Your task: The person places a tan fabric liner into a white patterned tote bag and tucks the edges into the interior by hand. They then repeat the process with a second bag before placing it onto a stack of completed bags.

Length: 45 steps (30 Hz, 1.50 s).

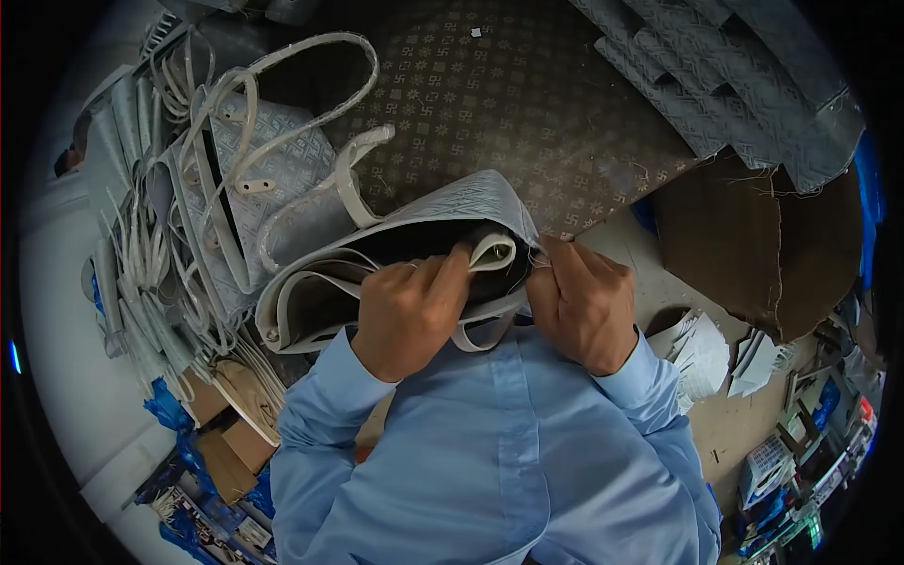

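Observation:
A silver-grey patterned handbag (471,196) lies across my lap with its mouth facing me and its dark inside showing. Pale folded panels (315,287) curl within the opening. My left hand (410,315) reaches over the near rim, fingers closed on the rolled inner edge close to a small metal snap (500,251). At the bag's right corner, my right hand (586,306) pinches the edge, where loose threads show. Both sets of fingertips are partly hidden. A pale strap loop (485,336) hangs below the near rim, and another strap (350,179) rises from the far side.
Another patterned bag (282,141) with long handles lies at left, beside a heap of pale straps (141,254). A brown printed sheet (452,104) spreads ahead. Patterned grey pieces (716,75) are stacked at upper right above brown material (734,245). Papers (697,358) lie on the floor.

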Tool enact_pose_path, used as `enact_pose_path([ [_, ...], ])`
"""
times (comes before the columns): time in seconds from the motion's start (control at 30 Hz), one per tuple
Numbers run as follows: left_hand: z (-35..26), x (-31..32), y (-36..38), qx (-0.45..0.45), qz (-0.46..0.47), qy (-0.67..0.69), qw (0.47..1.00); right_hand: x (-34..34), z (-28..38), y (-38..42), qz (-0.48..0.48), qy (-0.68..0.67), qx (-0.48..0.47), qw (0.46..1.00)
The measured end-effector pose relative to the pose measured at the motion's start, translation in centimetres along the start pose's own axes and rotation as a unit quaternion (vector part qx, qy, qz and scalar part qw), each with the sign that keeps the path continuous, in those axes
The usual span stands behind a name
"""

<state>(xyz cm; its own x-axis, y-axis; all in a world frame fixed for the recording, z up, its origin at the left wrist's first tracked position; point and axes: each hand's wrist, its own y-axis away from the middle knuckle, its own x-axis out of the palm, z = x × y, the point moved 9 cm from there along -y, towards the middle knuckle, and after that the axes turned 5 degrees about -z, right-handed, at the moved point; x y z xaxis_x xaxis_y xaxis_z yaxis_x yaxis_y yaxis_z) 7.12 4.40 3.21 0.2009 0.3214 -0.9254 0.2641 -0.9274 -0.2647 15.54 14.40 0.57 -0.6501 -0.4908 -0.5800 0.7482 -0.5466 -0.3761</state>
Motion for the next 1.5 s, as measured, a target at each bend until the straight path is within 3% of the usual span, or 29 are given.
enact_pose_path([
  [0.3, -0.1, -0.8, 0.6, -0.007, 0.005, 0.042, 0.999, 0.0, 2.0, 0.5, 0.045, 0.002, 0.043, 0.998],
  [0.67, -0.6, -0.4, 1.8, 0.031, 0.031, 0.048, 0.998, 0.1, 1.5, 1.0, -0.01, 0.012, 0.03, 0.999],
  [1.5, -0.9, 0.9, 0.6, 0.004, 0.015, 0.041, 0.999, 0.5, 1.4, 1.2, 0.045, 0.028, 0.016, 0.998],
])
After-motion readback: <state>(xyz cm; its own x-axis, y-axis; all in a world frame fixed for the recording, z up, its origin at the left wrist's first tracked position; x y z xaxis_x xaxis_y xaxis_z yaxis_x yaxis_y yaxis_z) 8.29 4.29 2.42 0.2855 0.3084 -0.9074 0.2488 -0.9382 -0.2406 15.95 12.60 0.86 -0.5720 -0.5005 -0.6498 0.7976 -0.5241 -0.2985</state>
